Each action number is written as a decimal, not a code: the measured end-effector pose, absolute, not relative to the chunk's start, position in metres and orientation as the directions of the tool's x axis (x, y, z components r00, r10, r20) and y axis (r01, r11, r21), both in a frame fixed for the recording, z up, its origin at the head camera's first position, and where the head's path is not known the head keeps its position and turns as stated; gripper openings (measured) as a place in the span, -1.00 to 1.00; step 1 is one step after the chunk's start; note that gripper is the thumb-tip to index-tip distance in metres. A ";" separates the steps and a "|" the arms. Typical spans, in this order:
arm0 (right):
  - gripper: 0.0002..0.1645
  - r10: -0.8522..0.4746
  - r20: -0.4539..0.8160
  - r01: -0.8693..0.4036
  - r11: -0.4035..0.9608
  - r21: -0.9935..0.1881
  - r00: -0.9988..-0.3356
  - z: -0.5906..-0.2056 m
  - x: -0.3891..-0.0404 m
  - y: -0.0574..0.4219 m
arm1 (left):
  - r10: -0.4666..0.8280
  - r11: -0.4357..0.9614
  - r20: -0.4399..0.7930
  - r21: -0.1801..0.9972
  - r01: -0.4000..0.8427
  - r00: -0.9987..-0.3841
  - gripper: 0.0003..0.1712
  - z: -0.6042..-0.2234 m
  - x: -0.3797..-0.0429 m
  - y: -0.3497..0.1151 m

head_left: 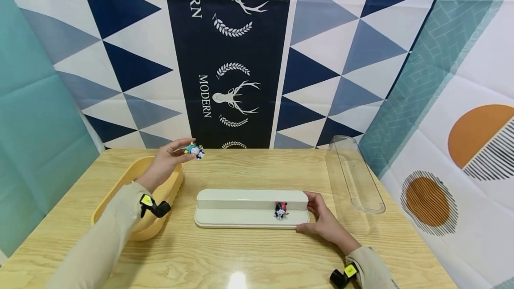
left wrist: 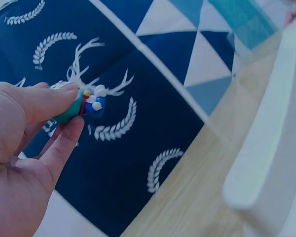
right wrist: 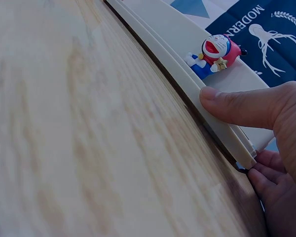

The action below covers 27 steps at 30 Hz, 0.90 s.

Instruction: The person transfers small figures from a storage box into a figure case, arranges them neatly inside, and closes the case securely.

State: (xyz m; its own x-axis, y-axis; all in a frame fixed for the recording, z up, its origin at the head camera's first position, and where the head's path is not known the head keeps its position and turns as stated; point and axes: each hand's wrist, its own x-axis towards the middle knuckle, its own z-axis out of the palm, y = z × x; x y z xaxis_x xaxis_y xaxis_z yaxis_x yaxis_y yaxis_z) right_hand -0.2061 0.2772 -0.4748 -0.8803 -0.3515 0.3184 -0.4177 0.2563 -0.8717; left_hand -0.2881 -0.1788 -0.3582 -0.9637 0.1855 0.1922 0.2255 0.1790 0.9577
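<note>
My left hand (head_left: pixel 160 166) is raised over the far end of the yellow bin, pinching a small figurine (head_left: pixel 194 150) between thumb and fingers. A teal back and blue and white parts show on that figurine in the left wrist view. On the table's middle lies a long white two-step display stand (head_left: pixel 237 218). My right hand (head_left: pixel 324 225) grips its right end, the thumb on the front edge and the other fingers round the end. Near that hand, a second figurine (right wrist: pixel 219 52) with a red hood, white face and blue body stands upright on the stand's lower step.
A yellow plastic bin (head_left: pixel 176 186) stands at the left, partly behind my left forearm. To the right is a clear, long plastic cover (head_left: pixel 357 177). Patterned cloth walls (head_left: pixel 237 57) close off the wooden table (head_left: pixel 192 258) at the back and sides.
</note>
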 end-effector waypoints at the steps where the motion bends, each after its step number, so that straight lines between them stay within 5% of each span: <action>1: 0.07 -0.351 0.315 -0.415 0.258 -0.872 -0.881 -0.475 -0.206 0.277 | 0.198 0.178 0.190 0.958 0.226 -0.962 -0.41 -0.358 -0.287 -0.176; 14: 0.08 -0.337 0.294 -0.393 0.280 -0.876 -0.894 -0.473 -0.203 0.275 | 0.393 0.084 0.154 0.976 0.202 -0.907 -0.44 -0.370 -0.268 -0.130; 27: 0.07 -0.340 0.311 -0.416 0.303 -0.857 -0.887 -0.474 -0.206 0.277 | 0.479 0.134 0.134 0.965 0.224 -0.867 -0.50 -0.390 -0.262 -0.093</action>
